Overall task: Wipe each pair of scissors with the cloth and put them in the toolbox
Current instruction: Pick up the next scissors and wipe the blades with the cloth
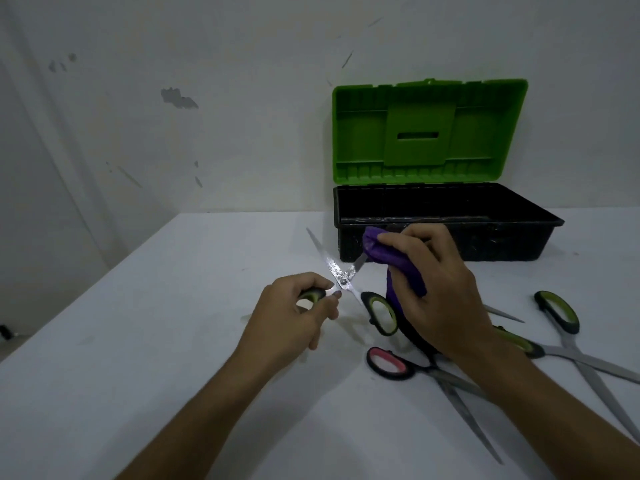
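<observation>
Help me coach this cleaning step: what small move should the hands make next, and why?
Probably draw the purple cloth along the covered blade toward its tip. The left hand grips a handle of the opened scissors, the right hand pinches the cloth around one blade, and the other blade shows bare and spotted. The toolbox stands open behind.

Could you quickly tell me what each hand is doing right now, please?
Left hand: grips a handle of the open scissors.
Right hand: grips the purple cloth.

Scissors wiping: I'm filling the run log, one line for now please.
left hand holds open scissors | right hand wipes blade with purple cloth | toolbox open
</observation>
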`<state>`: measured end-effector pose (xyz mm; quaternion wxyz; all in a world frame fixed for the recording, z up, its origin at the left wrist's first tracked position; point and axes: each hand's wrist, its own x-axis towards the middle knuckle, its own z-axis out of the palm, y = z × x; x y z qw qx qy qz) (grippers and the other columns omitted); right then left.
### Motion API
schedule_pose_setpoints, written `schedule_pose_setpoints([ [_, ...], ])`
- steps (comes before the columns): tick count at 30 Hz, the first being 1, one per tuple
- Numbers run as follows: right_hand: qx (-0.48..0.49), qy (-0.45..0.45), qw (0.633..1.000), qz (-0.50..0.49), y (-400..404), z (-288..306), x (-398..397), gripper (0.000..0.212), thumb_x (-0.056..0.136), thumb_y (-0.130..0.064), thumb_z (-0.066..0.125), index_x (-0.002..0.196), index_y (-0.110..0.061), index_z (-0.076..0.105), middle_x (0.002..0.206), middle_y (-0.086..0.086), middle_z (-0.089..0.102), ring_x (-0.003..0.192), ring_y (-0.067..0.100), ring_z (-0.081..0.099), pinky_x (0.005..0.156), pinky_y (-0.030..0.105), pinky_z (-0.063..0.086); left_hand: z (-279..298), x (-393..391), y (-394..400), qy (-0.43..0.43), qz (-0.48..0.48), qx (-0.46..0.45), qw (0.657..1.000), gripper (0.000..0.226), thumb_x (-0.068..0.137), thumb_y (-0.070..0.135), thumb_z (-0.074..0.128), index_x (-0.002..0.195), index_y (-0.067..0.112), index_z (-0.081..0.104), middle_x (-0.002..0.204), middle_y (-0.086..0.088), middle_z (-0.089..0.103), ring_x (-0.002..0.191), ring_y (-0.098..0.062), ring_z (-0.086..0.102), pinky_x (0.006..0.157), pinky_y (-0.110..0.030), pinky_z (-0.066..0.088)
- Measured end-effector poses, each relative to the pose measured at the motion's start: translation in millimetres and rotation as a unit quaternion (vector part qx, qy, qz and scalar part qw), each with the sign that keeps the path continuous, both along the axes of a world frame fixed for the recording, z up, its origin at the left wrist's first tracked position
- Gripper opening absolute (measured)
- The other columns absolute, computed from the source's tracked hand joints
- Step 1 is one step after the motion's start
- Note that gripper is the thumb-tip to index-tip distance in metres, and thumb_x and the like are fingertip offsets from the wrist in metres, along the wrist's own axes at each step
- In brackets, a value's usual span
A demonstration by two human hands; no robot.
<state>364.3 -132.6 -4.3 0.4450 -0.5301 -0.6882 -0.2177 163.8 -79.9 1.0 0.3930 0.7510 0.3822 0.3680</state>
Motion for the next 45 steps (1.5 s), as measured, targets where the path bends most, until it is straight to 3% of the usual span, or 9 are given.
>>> schedule_pose_setpoints([
  [4,-0.014,-0.057,0.998,0.024,0,0,-1,0.036,0.092,-0.029,0.060,0.123,-0.009,0.063,0.113,0.010,0.054,0.091,0.014,0.054,0.077,0.015,0.048,-2,5,-1,-0.006,0.007,-0.038,0.999,0.010,0.090,0.026,0.067,0.085,0.019,0.073,0.061,0.010,0.066,0.043,0.001,0.050,0.046,-0.013,0.039],
  [10,-0.065,-0.058,0.994,0.060,-2,-6,-15,0.039,0.092,-0.040,0.057,0.117,-0.013,0.066,0.108,0.004,0.056,0.080,0.009,0.054,0.071,0.008,0.043,-4,4,1,0.001,0.046,-0.017,0.999,0.014,0.088,0.026,0.069,0.078,0.018,0.074,0.052,0.021,0.059,0.050,0.005,0.054,0.049,-0.008,0.037],
  [20,-0.033,-0.100,0.993,0.059,4,-2,-11,0.032,0.095,-0.023,0.054,0.123,-0.012,0.064,0.110,0.008,0.056,0.083,0.016,0.057,0.069,0.024,0.054,-3,0,5,-0.022,0.053,0.007,0.998,0.015,0.087,0.025,0.071,0.074,0.017,0.073,0.052,0.018,0.059,0.048,0.003,0.052,0.049,-0.011,0.037],
  [25,0.000,-0.015,1.000,-0.015,6,5,9,0.032,0.091,-0.019,0.058,0.121,-0.009,0.066,0.108,0.009,0.056,0.089,0.008,0.050,0.078,0.016,0.049,-6,1,5,-0.035,0.041,-0.022,0.998,0.020,0.087,0.024,0.071,0.074,0.009,0.073,0.045,0.018,0.054,0.039,0.002,0.045,0.044,-0.009,0.033],
  [28,-0.009,-0.021,0.999,0.034,0,3,2,0.031,0.090,-0.018,0.061,0.120,-0.009,0.066,0.107,0.008,0.056,0.090,0.005,0.049,0.080,0.009,0.044,-6,3,5,-0.035,0.048,-0.014,0.998,0.020,0.087,0.026,0.071,0.075,0.011,0.073,0.047,0.018,0.056,0.041,0.002,0.048,0.045,-0.009,0.035],
  [31,-0.064,-0.065,0.990,0.107,1,-4,-9,0.026,0.089,-0.015,0.067,0.115,-0.020,0.071,0.109,0.003,0.055,0.081,0.010,0.055,0.070,0.021,0.051,-5,1,5,-0.025,0.053,0.009,0.998,0.016,0.087,0.024,0.070,0.074,0.015,0.073,0.048,0.019,0.057,0.045,0.001,0.051,0.045,-0.011,0.036],
  [33,-0.057,-0.077,0.990,0.107,3,-5,-8,0.024,0.090,-0.017,0.064,0.112,-0.023,0.071,0.110,0.002,0.054,0.082,0.013,0.056,0.067,0.026,0.052,-4,-1,5,-0.028,0.046,0.020,0.998,0.016,0.087,0.022,0.071,0.073,0.013,0.072,0.048,0.019,0.056,0.044,0.000,0.049,0.045,-0.011,0.036],
  [39,0.014,-0.041,0.999,0.008,3,3,11,0.023,0.090,-0.015,0.063,0.111,-0.013,0.071,0.107,0.008,0.054,0.089,0.008,0.049,0.076,0.014,0.048,-6,0,4,-0.030,0.045,0.029,0.998,0.021,0.086,0.027,0.072,0.070,0.014,0.071,0.049,0.016,0.057,0.044,-0.001,0.047,0.046,-0.013,0.037],
  [45,-0.032,-0.065,0.992,0.101,-2,-3,-11,0.034,0.093,-0.020,0.060,0.125,-0.012,0.062,0.108,0.003,0.060,0.087,0.011,0.057,0.074,0.021,0.050,-4,4,3,-0.018,0.059,0.051,0.997,0.017,0.088,0.030,0.069,0.073,0.021,0.070,0.057,0.016,0.062,0.054,0.001,0.056,0.048,-0.011,0.040],
])
